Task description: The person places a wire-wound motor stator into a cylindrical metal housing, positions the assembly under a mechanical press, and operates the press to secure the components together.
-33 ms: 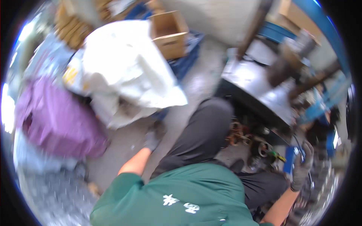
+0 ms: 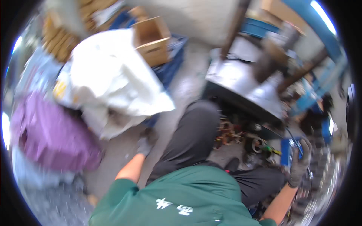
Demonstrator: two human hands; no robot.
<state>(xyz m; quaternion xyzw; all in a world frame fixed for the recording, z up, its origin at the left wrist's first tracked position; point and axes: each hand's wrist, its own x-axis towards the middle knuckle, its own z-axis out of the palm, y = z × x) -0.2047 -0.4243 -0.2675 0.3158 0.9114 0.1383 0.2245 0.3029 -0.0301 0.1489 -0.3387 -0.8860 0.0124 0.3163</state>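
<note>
My left hand [image 2: 144, 145], in a grey glove, hangs low beside my leg, just below the hem of a large white sack [image 2: 113, 75]. Its fingers are dark and smeared by motion, and whether they grip anything is not visible. On the right, my right hand [image 2: 300, 162], gloved in grey, has its fingers curled up round something slim, with a shiny bluish bit and a dark cable or hose at the fingers. What that is I cannot make out. Right beside this hand stands a small blue box [image 2: 287, 152].
A purple sack [image 2: 54, 133] slumps at the left. Behind the white sack is an open cardboard box [image 2: 154, 52]. A metal-topped machine or bench [image 2: 241, 81] with dark posts stands at the right, loose parts [image 2: 228, 133] under it. Small metal pieces [image 2: 320, 188] lie at far right.
The surroundings have slid a little to the left in view, as the camera turned slightly. Both hands keep nearly the same pose.
</note>
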